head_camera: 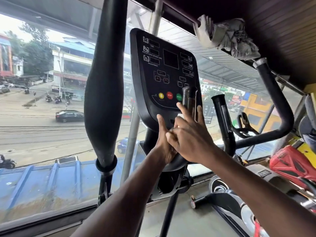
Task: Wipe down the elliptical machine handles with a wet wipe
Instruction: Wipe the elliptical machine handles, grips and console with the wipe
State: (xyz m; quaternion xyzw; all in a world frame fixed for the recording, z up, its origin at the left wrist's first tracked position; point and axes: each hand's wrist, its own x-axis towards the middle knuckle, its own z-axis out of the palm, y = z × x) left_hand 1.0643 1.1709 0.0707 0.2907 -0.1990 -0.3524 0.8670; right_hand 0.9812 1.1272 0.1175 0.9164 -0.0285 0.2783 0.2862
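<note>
Up close, the black console (164, 71) carries faint white labels: "TIME", "ROTATIONAL SPEED", "RESISTANCE". Along its lower edge sit a yellow button (161, 95), a red button (169, 95) marked "STOP", and a green button (179, 96) whose word is partly hidden by the short black handle (189, 101) standing upright in front of it. A second short handle (222, 117) rises just to its right, and a thick padded swing handle (104, 93) stands tall on the left. Both hands meet at the base of the first short handle, below the console. The left hand (164, 144) reaches up with its fingers straight, tips touching the console's lower rim. The right hand (191, 139) overlaps it, fingers spread and fairly straight against the handle. A small white wipe (180, 116) peeks out between the fingers, though how it is held is unclear. Lower right, a plate on another machine reads "FITNESS" (264, 172).
</note>
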